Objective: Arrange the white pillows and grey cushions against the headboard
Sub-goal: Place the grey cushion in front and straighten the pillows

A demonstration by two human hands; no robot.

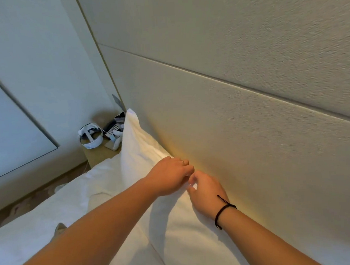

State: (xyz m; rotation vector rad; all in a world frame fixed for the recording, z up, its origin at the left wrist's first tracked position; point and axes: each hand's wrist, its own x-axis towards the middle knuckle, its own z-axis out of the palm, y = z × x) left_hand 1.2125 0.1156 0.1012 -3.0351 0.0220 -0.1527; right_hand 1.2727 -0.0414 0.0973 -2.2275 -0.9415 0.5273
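Pillows propped upright against headboard [242, 127], two of them, white: far pillow [138, 147] standing on edge with its top corner pointing up beside bedside table [101, 156], near pillow [190, 241] leaning just beside it, closer to camera. Both touching padded beige panel behind them. Left hand [169, 176] reached across from lower left, knuckles up, fingers curled down over the meeting corners of the pillows, apparently pinching fabric at the top edge of far pillow; ring visible on one finger. Right hand [207, 194] set just beside it, nearly touching, fingers bent round the top corner of near pillow, thumb side toward the other hand. Exact grip of fingertips hidden by the hands themselves. Black cord bracelet [224, 210] worn on right wrist. White duvet [51, 219] spread over bed at left, rumpled. On bedside table: white headset [90, 136] with strap, dark phone-like device with keypad [112, 127], other small items too blurred to tell. No grey cushions seen in this view. Pale wall and closed door panel [10, 131] at far left.
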